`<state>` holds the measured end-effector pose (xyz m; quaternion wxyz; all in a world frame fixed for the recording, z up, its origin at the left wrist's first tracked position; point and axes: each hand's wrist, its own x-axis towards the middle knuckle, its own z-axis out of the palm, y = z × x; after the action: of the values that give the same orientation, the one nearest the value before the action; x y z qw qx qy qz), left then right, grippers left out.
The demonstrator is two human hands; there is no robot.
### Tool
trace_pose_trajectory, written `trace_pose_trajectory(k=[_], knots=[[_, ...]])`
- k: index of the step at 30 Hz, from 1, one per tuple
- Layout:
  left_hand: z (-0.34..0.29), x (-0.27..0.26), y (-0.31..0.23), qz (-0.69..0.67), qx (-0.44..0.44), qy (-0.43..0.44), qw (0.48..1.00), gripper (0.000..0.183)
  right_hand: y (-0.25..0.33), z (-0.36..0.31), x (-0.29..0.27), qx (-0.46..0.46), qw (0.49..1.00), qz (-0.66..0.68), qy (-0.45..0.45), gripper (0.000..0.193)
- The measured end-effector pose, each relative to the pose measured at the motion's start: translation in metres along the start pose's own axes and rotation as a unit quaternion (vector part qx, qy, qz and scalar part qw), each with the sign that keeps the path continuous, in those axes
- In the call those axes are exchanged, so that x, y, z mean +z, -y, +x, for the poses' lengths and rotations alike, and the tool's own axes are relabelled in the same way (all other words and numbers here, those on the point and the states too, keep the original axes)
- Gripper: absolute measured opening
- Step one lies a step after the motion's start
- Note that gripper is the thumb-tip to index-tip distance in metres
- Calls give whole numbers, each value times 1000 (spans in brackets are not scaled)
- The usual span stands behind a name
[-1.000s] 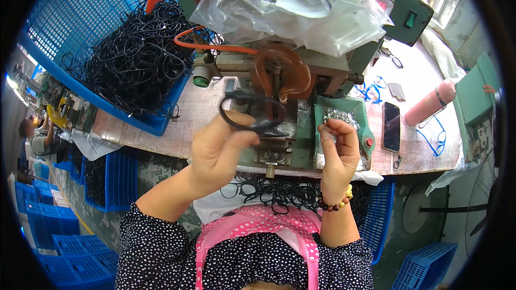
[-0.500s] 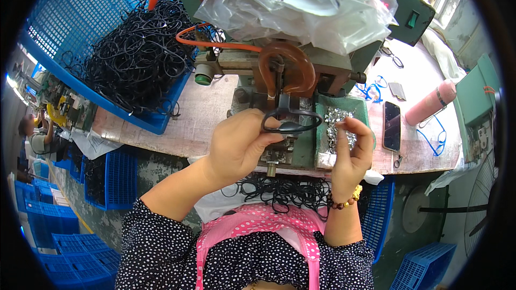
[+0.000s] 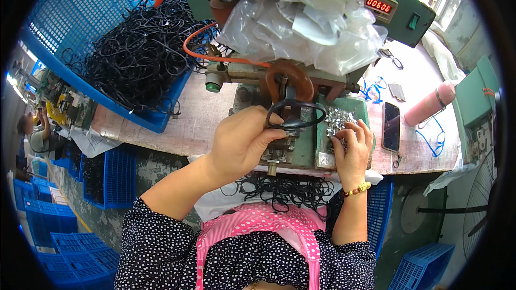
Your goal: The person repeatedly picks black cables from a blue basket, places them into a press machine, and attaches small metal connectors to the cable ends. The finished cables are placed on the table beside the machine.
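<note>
My left hand [image 3: 239,142] pinches a black plastic glasses frame [image 3: 312,124], its rounded rim lying at the middle of a green bench press, under a brown ring-shaped guard [image 3: 306,83]. My right hand [image 3: 353,153] rests at a green tray [image 3: 361,111] right of the press. Its curled thumb and fingers come close together over a pile of small shiny metal pieces [image 3: 337,120]; whatever is between the fingertips is hidden. Across my lap lie several more black frames [image 3: 279,190].
A blue basket [image 3: 110,108] heaped with tangled black frames [image 3: 134,56] stands at left. Clear plastic bags [image 3: 301,27] hang over the press. Right on the table are a phone [image 3: 391,126], pink bottle [image 3: 430,103] and blue glasses frames [image 3: 432,138]. A co-worker [image 3: 40,131] sits far left.
My right hand has lowered from a raised pinch to the metal pieces. The press's upper part, with bags and brown guard, has shifted down, uncovering a lit display. My left hand barely moves.
</note>
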<state>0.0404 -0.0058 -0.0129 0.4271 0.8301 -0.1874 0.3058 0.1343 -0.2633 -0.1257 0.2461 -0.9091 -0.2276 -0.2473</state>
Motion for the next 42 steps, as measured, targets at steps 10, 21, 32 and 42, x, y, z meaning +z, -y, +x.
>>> trace_pose_trajectory(k=[10, 21, 32, 42], knots=[[1, -1, -4, 31, 7, -4, 999, 13, 6, 8, 13, 16, 998, 55, -9, 13], [-65, -30, 41, 189, -31, -138, 972, 30, 6, 8, 12, 7, 996, 88, -22, 8], [-128, -95, 186, 324, -288, -111, 894, 34, -5, -9, 26, 109, 973, 171, -115, 6], [-111, -102, 148, 320, -192, -136, 918, 51, 3, -4, 22, 81, 970, 186, -133, 13]])
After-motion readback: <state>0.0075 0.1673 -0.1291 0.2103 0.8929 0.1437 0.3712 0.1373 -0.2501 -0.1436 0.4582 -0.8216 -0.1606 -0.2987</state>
